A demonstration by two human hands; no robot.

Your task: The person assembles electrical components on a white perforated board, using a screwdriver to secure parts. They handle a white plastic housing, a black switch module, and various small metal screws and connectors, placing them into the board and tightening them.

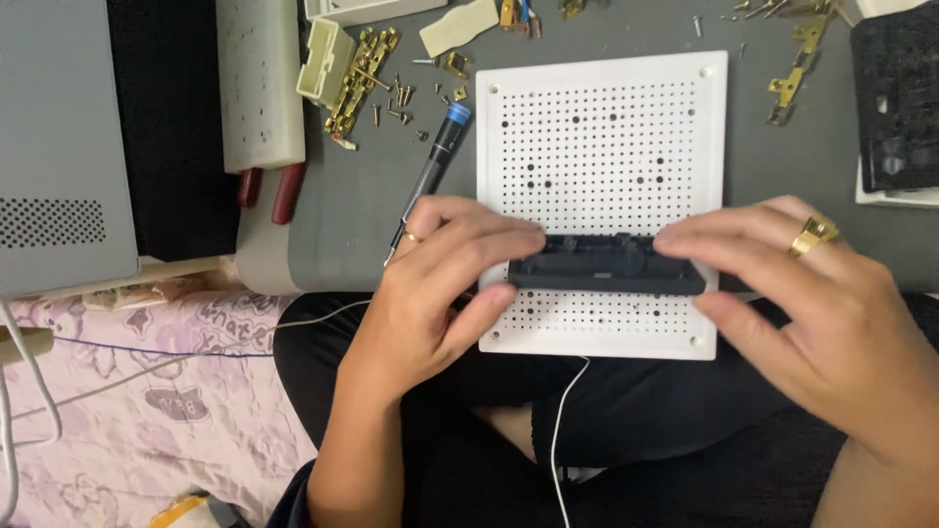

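Over the grey bench (606, 29) and white pegboard (602, 127), left hand (440, 284) and right hand (802, 293) pinch the ends of a black strip (602, 266), which could slip and scatter the brass screws (396, 98) if either pinch loosens.

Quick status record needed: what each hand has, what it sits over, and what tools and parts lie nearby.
left hand: grips the left end of the black plastic block
right hand: grips the block's right end
under block: white perforated board
surface: grey table
tool: blue-capped screwdriver, left of board
loose parts: brass fittings and screws, upper left
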